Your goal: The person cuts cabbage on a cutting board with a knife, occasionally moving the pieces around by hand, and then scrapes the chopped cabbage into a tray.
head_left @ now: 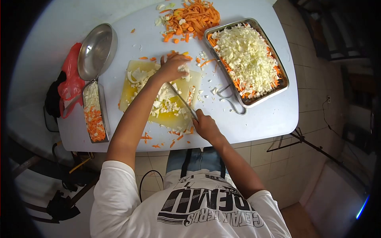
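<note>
head: right fingers [199, 119] grip knife [183, 101]; shirt [198, 208] reads "terus".

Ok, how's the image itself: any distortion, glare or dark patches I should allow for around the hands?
Head view: wide-angle distortion bows the table edge; black vignetting swallows the corners; the metal bowl shows pale reflections; a blue-white streak glows at lower right; left hand, right hand and knife remain readable.

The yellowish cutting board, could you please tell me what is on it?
Chopped pale cabbage lies across the board, and the knife slants over it. The left forearm covers part of the board; what is beneath it cannot be seen.
</note>
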A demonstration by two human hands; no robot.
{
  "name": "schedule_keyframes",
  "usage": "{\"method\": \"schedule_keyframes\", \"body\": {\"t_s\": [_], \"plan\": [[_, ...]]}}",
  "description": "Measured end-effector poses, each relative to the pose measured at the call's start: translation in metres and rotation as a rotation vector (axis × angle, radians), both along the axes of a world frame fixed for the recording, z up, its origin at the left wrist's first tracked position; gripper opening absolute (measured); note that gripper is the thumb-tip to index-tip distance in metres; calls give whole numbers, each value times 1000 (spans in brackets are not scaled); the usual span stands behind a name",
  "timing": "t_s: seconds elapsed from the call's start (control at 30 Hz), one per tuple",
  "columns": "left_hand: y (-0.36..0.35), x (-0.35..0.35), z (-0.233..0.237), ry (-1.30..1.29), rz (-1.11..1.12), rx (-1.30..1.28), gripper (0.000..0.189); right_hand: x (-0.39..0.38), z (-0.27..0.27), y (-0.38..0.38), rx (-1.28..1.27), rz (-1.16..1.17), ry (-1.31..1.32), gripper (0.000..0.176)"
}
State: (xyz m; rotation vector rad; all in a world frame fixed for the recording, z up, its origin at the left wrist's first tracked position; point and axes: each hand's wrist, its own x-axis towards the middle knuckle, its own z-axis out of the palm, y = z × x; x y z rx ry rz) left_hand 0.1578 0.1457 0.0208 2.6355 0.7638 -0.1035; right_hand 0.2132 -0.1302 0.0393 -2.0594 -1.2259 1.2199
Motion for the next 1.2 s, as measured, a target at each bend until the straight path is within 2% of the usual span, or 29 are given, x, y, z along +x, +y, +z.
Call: {"method": "schedule_keyframes", "body": {"t_s": [0.03,0.17,0.2,0.3,0.37,0.47,0.57,0.6,0.7,0.77,0.8,0.9,0.97,1.07,1.13,1.2], "plan": [[1,3,6,69,-138,-55,36,1,7,-2,-7,-6,-32,24],[11,7,21,15,-208,-171,15,6,27,-21,17,10,-225,24],[12,2,20,-117,-98,-374,12,6,28,-27,6,-4,-210,23],[15,-17,22,-155,78,-256,10,1,30,-36,6,-35,-178,23],[25,-40,4,-119,145,-246,7,-3,34,-42,20,-61,-146,22],[26,-67,3,-152,228,-273,14,-8,38,-51,76,-124,-89,20],[21,-68,-3,-542,441,-198,16,-9,39,-33,37,-200,-137,20],[19,-58,5,-616,541,-200,23,-8,38,-22,58,-200,-156,21],[20,-25,-6,-705,397,39,40,-3,41,8,0,-118,-283,22],[4,-8,-11,-288,357,75,57,-6,37,13,-3,-79,-390,17],[3,-5,-24,-184,342,42,61,-8,30,13,5,-78,-424,15],[-8,-8,-48,-170,297,271,62,-16,20,11,-35,-82,-491,9],[-12,-8,-51,-144,256,248,63,-21,6,8,-51,-83,-477,12],[-12,-1,-49,-135,245,224,61,2,2,11,-15,-98,-149,18],[-10,14,-43,-192,222,196,59,14,-1,4,37,-52,-29,22],[-2,20,-26,-238,435,120,58,21,4,2,37,-18,0,23]]}}
